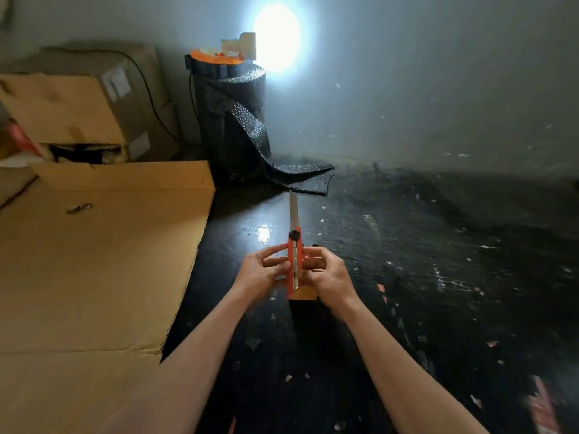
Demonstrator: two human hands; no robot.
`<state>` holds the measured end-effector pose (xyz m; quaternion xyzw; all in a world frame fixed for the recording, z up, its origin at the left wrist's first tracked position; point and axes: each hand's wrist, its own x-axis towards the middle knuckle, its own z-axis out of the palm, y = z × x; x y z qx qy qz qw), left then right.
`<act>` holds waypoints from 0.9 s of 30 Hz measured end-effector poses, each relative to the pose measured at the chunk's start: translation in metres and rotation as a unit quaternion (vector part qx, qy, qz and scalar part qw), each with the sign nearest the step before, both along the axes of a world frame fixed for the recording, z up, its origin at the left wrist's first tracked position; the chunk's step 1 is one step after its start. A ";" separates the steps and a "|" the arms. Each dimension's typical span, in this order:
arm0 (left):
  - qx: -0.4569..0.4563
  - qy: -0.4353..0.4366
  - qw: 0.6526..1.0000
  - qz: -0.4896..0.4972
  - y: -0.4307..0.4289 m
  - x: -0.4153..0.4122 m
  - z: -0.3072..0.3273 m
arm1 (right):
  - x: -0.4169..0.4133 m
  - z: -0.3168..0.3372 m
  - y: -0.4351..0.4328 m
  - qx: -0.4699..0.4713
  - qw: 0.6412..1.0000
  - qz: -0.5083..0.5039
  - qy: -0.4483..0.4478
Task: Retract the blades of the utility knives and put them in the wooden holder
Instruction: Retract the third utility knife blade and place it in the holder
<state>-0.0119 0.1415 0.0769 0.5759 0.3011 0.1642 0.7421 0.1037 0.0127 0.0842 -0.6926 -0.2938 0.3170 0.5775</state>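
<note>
1. Two bare forearms reach forward from the bottom edge over a dark, scuffed floor (438,245) littered with pale scraps.
2. Left hand (261,270) pinches one orange knife (295,264) from its left side, fingers closed on the body.
3. Right hand (329,274) clamps the same knife from the right, fingers curled around it.
4. One blade (293,211) sticks out fully, pointing away from the camera; a black slider knob sits at the handle's far end.
5. One wooden holder (305,292) shows just below the knife, between the wrists.
6. Flat cardboard (94,261) lies left; two boxes (94,98) stand behind it, their white labels unreadable.
7. One black roll (232,114) stands by the wall, beside a bright lamp (275,36).
</note>
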 end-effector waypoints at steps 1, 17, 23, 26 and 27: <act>-0.002 -0.012 1.000 -0.002 0.002 0.007 0.009 | 0.006 0.008 0.000 0.006 1.000 0.001 -0.011; 0.060 -0.094 0.993 -0.044 -0.002 0.056 0.086 | 0.061 0.103 0.017 0.007 0.951 -0.058 -0.304; 0.058 -0.103 0.992 -0.035 0.000 0.064 0.096 | 0.067 0.101 0.016 0.009 0.951 -0.056 -0.304; 0.052 -0.104 0.993 -0.031 0.003 0.067 0.098 | 0.066 0.099 0.015 0.008 0.957 -0.042 -0.287; 0.051 -0.105 0.993 -0.031 0.004 0.067 0.099 | 0.066 0.098 0.014 0.010 0.958 -0.035 -0.284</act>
